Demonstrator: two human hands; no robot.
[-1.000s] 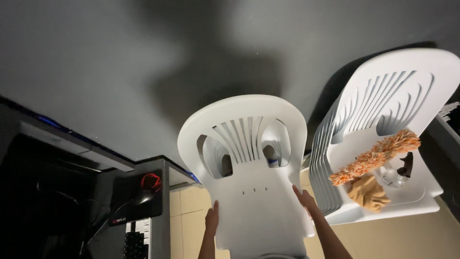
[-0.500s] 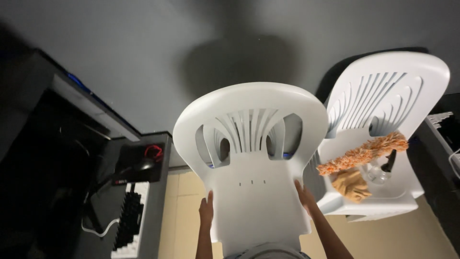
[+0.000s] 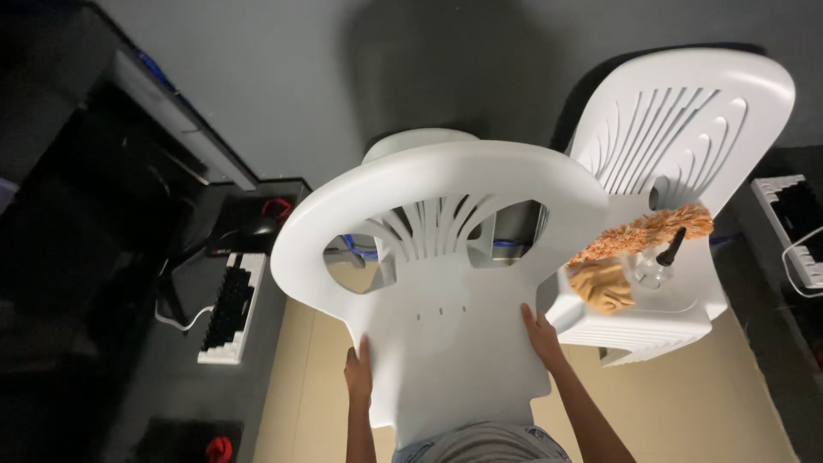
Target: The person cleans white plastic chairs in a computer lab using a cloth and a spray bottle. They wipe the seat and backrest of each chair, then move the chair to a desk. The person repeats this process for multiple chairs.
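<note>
grey wall and a beige floor [image 3: 737, 403] frame the scene, with dark furniture along the left. at the centre a white plastic chair [image 3: 446, 257] is held up close under the camera, its back turned toward the viewer, the curved top rail arching across the middle and the fan of slats with two side openings below it. the left hand [image 3: 358, 377] lies flat against the lower left edge of the chair's back panel, fingers stretched upward, thumb hidden behind the edge. the right hand [image 3: 542, 336] presses the lower right edge in the same way, fingers extended and together; both grip the panel between them rather than closing round anything. behind the top rail a rounded pale shape [image 3: 418, 141] shows, partly hidden. to the right, just beside the held chair, stands a stack of chairs [image 3: 677, 129] of the same kind, backs tilted toward the wall. on its seat lie an orange fluffy duster [image 3: 643, 233], a crumpled tan cloth [image 3: 604, 285] and a small clear bottle [image 3: 658, 264] with a dark top. at lower left a keyboard [image 3: 227, 313] with dark keys rests on the dark desk, a white cable looping near it, and another keyboard [image 3: 793, 227] sits at the far right edge.
</note>
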